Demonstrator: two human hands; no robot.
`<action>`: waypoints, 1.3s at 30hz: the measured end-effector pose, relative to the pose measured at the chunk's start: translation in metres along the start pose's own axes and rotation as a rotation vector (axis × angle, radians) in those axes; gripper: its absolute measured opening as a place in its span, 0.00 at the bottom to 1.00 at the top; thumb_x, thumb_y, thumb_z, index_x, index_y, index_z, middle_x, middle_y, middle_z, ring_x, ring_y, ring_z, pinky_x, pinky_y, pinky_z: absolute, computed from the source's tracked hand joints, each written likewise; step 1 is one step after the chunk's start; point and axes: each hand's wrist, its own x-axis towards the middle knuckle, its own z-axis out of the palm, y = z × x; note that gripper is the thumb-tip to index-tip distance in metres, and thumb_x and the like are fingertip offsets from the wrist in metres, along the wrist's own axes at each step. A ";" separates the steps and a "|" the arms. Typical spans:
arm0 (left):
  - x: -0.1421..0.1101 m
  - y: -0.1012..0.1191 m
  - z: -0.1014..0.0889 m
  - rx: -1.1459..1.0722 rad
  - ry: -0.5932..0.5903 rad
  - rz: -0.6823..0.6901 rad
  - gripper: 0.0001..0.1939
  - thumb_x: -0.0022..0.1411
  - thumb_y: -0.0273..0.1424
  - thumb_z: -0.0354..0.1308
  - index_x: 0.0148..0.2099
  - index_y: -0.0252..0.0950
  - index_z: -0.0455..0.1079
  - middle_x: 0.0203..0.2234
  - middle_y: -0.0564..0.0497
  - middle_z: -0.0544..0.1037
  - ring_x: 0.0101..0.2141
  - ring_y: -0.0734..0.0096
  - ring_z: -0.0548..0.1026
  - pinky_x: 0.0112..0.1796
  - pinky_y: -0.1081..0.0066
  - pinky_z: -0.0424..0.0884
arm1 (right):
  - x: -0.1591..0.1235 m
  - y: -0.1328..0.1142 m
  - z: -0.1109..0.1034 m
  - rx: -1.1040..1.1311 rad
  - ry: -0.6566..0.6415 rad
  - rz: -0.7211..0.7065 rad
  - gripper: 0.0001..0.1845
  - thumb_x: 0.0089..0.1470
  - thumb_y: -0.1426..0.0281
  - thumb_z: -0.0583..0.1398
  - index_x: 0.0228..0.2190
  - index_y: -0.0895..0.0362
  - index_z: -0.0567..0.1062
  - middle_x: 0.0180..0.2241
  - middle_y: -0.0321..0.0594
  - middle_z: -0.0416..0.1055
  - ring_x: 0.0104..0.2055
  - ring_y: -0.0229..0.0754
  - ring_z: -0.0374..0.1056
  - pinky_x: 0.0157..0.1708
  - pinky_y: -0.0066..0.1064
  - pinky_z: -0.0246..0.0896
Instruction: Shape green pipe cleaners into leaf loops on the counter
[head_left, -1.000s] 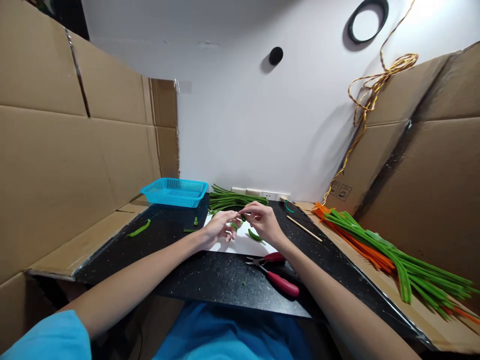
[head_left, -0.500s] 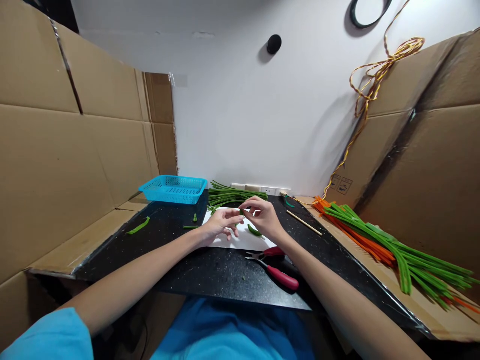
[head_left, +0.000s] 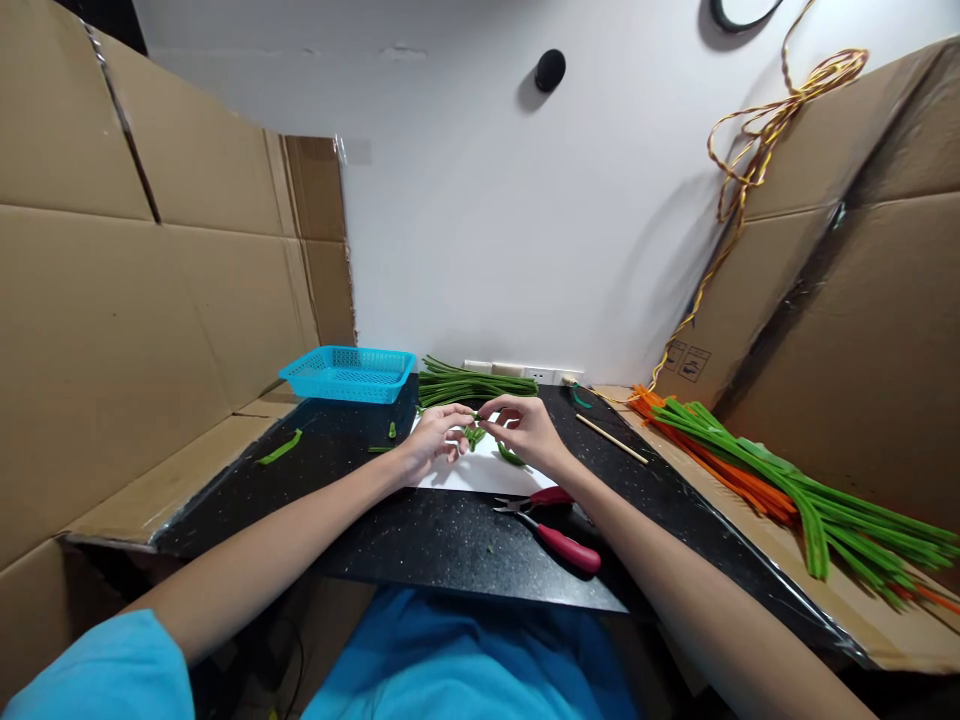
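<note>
Over the white sheet (head_left: pixel 457 478) both hands meet at a small green pipe cleaner piece (head_left: pixel 478 417). My left hand (head_left: pixel 435 440) pinches its left end between thumb and forefinger, the other fingers loosely curled. From the other side, my right hand (head_left: pixel 523 432) pinches it with thumb and fingertips; the fingers partly cover it. Below the fingertips, short green pieces (head_left: pixel 474 437) lie on the sheet. A curved green piece (head_left: pixel 511 455) rests by my right hand. Cutting pliers with red handles (head_left: pixel 568 550) lie in front of the sheet, near my right forearm.
A blue basket (head_left: pixel 345 390) stands at the back left, beside dark green stems (head_left: pixel 480 383). Left lies a green strip (head_left: pixel 280 447). A wooden stick (head_left: pixel 611 439) is on the right, then green pipe cleaners (head_left: pixel 787 480) over orange ones (head_left: pixel 731 482). Cardboard walls (head_left: pixel 225 290) flank the black table.
My left fingertips have closed in toward my right ones, and both hands now meet at the green piece. The short pieces beneath show more clearly. The view has shifted slightly.
</note>
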 end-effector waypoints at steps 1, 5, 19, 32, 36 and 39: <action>0.000 0.000 0.000 -0.003 -0.007 -0.001 0.14 0.54 0.32 0.70 0.41 0.33 0.73 0.30 0.53 0.74 0.19 0.79 0.72 0.14 0.79 0.59 | 0.000 0.001 0.000 0.007 -0.003 0.001 0.14 0.53 0.59 0.71 0.33 0.58 0.83 0.33 0.43 0.81 0.27 0.38 0.71 0.24 0.28 0.65; -0.001 0.001 0.001 0.043 0.014 0.010 0.13 0.54 0.31 0.69 0.41 0.33 0.73 0.29 0.53 0.74 0.19 0.77 0.74 0.14 0.78 0.61 | 0.000 0.002 0.001 0.014 -0.001 0.002 0.16 0.52 0.57 0.72 0.31 0.58 0.83 0.32 0.43 0.80 0.26 0.38 0.69 0.24 0.28 0.65; -0.007 0.008 0.002 0.126 0.103 0.092 0.19 0.49 0.34 0.75 0.41 0.29 0.80 0.21 0.52 0.74 0.18 0.78 0.70 0.17 0.78 0.56 | -0.001 -0.004 0.003 0.041 -0.010 0.021 0.19 0.52 0.54 0.71 0.31 0.58 0.82 0.32 0.44 0.79 0.25 0.37 0.69 0.23 0.28 0.64; -0.003 0.003 0.002 0.090 0.079 0.167 0.27 0.48 0.47 0.78 0.41 0.30 0.78 0.24 0.53 0.75 0.17 0.82 0.67 0.15 0.79 0.54 | -0.001 -0.011 0.005 0.231 -0.084 0.189 0.23 0.47 0.53 0.74 0.32 0.61 0.81 0.23 0.38 0.73 0.21 0.36 0.66 0.16 0.26 0.64; -0.002 0.004 0.000 0.037 0.058 0.129 0.28 0.47 0.45 0.79 0.42 0.30 0.79 0.24 0.52 0.76 0.17 0.82 0.67 0.16 0.79 0.52 | -0.001 -0.012 0.006 0.315 -0.100 0.226 0.22 0.49 0.54 0.73 0.32 0.60 0.80 0.22 0.36 0.71 0.21 0.35 0.66 0.17 0.25 0.64; -0.002 0.005 -0.003 0.000 0.036 0.082 0.28 0.46 0.42 0.80 0.43 0.31 0.78 0.24 0.53 0.75 0.17 0.82 0.67 0.16 0.78 0.51 | -0.001 -0.010 0.007 0.331 -0.147 0.218 0.22 0.50 0.52 0.72 0.33 0.58 0.77 0.22 0.34 0.70 0.22 0.36 0.66 0.17 0.25 0.64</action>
